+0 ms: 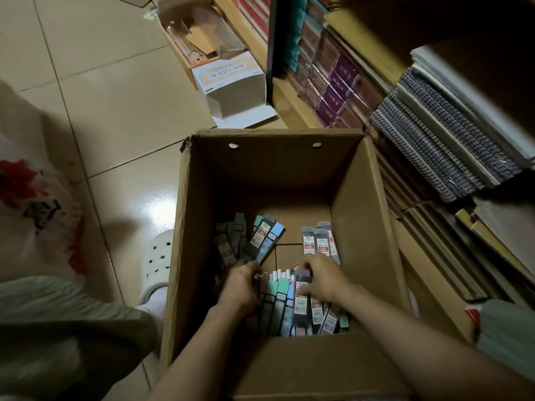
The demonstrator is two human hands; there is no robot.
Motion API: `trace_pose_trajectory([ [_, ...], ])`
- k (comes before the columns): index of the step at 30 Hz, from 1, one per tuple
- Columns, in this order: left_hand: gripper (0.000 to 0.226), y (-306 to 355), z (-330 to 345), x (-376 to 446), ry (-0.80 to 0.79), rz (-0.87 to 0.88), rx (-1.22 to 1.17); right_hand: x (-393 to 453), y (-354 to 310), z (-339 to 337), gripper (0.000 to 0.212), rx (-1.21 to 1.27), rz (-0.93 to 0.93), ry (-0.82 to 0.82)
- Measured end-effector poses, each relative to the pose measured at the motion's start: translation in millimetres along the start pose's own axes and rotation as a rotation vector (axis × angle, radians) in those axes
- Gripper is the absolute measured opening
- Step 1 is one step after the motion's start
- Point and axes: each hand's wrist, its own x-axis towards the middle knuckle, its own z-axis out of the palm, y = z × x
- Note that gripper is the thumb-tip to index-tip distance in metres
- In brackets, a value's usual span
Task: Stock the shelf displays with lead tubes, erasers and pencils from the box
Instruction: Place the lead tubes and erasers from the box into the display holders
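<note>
An open brown cardboard box [359, 215] stands on the floor below me. Several flat lead tube packs lie on its bottom: pastel blue and green ones [265, 235] at the left, grey ones [320, 241] at the right, and a mixed row [285, 302] near the front. Both my hands reach down into the box. My left hand [240, 285] curls its fingers round the left end of the front row. Over the right part of that row my right hand [321, 280] grips a dark grey pack [301, 302]. The fingertips are hidden among the packs.
Wooden shelves [292, 102] at the right hold stacked notebooks [434, 140] and wrapped purple packs [335, 91]. A white open carton [234, 85] and a clear-lidded box [199, 39] lie on the tiled floor behind the cardboard box. My foot in a white clog [157, 261] is left of it.
</note>
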Motion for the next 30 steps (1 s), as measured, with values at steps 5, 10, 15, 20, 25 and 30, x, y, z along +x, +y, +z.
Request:
trace_pose_trajectory([
  [5,0.026,9.1,2.3,3.4,0.123,0.019,-0.189,-1.1,-2.7,4.2,0.030,0.333,0.074,0.106],
  [10,0.048,18.3,4.6,1.2,0.126,-0.063,-0.668,-4.4,-3.3,-5.9,0.031,0.478,0.116,0.237],
  [15,0.018,20.9,2.9,6.9,0.109,-0.204,-0.957,-6.1,-7.6,-19.3,0.028,0.621,0.126,0.199],
  [20,0.017,31.6,-0.2,9.4,0.070,-0.130,-1.082,-5.7,-21.5,-18.4,0.031,0.705,0.051,0.141],
  [25,0.025,40.1,0.4,17.8,0.054,-0.172,-1.206,2.9,-39.5,-17.4,0.027,0.823,0.007,0.187],
  [30,0.023,36.1,2.7,25.4,-0.008,-0.167,-1.239,21.8,-43.6,-16.2,0.033,0.800,0.017,0.188],
])
